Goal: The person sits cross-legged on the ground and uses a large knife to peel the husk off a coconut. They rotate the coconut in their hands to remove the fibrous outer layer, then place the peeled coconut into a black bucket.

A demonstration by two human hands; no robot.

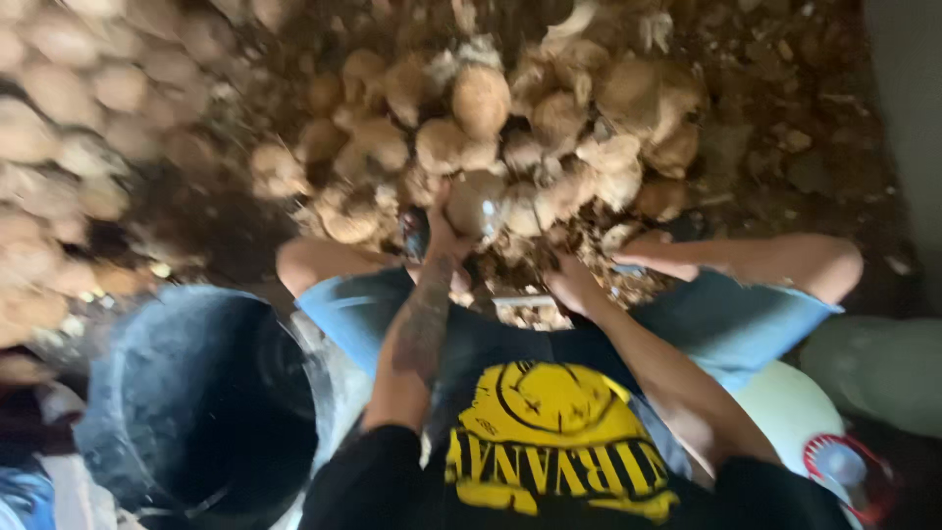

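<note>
Between the person's bare knees, on the dirt floor (785, 147), lies a heap of brown husked coconuts (491, 147), fibrous and pale tan, with loose husk scraps strewn at its near edge. Left hand (442, 240) reaches up to the front of the heap and is closed around a dark-handled tool (414, 234), its tip lost in blur against a coconut (478, 201) at the bottom of the pile; the forearm below it carries a dark tattoo. Right hand (571, 285) sits lower and nearer the body, just above the husk scraps (530, 312); motion blur hides its fingers, so I cannot tell whether it is open or grips anything. A second, larger bank of coconuts (69, 147) fills the upper left, well apart from the hands. Beside the left thigh stands a dark round bucket (128, 412), its mouth open toward the camera. At the lower right corner lies a white rounded container (790, 407), and touching it a small red-rimmed round object (844, 469) with a bluish centre. On the black shirt (549, 432) a yellow printed emblem, a round face above a band of lettering, covers the chest. Blue shorts (726, 319) cover both thighs.
</note>
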